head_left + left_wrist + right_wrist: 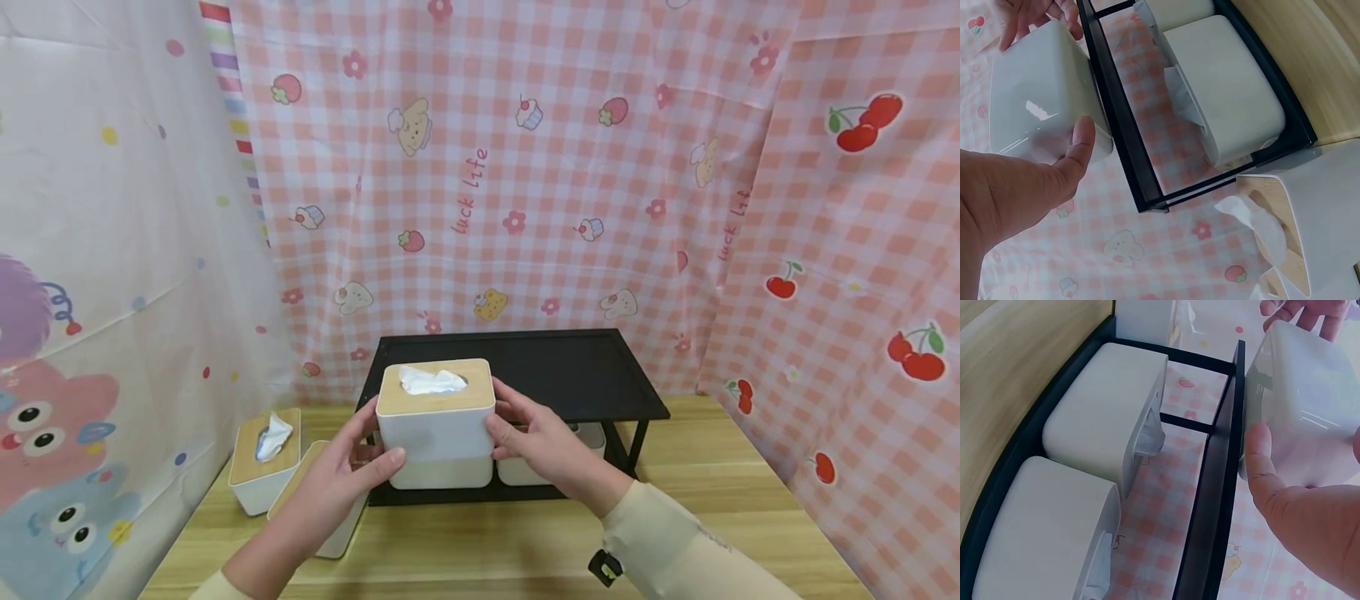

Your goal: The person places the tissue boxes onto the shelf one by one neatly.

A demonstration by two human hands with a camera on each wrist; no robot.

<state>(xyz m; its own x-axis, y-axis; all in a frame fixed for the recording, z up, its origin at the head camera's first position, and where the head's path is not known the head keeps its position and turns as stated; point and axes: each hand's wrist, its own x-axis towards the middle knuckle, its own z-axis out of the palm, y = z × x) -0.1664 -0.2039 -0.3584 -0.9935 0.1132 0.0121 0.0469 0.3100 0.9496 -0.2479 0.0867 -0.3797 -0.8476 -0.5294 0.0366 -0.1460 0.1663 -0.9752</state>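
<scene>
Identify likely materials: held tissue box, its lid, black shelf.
Tissue box: likely plastic, glossy; bright reflections on smooth white walls.
Lid: wood or bamboo, maybe imitation; tan, faint grain, low sheen.
Black shelf: perhaps painted metal, fairly matte; slim straight legs, core unclear.

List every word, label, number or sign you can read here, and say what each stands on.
"luck life": red lettering on the pink checked curtain, near the middle.
"luck lif": same curtain, farther right, cut off at the fold.
Right sleeve: small dark marks, too small to read.
Held tissue box: no lettering visible.
</scene>
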